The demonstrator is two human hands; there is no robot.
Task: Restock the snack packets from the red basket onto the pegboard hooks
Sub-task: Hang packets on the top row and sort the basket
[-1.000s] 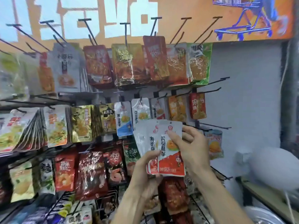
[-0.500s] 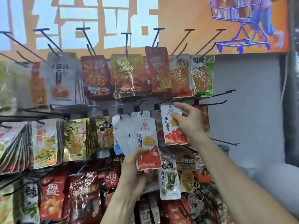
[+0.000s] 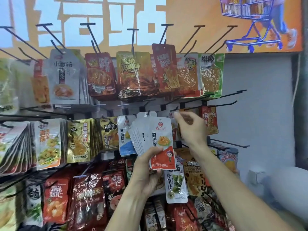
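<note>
While the left hand grips a fanned stack of snack packets, thumb across the front one, they stand upright, long axis vertical, tops toward the pegboard hooks. Right hand reaches up beside a hook tip, fingers loosely curled; whether it pinches anything, cannot tell. Hung packets fill the rows.

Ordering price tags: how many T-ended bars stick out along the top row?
7 T-ended bars, in one line above the top packets: first far left, second, third, fourth, fifth, sixth, seventh above the green packet. More may be hidden beyond the left edge.
</note>
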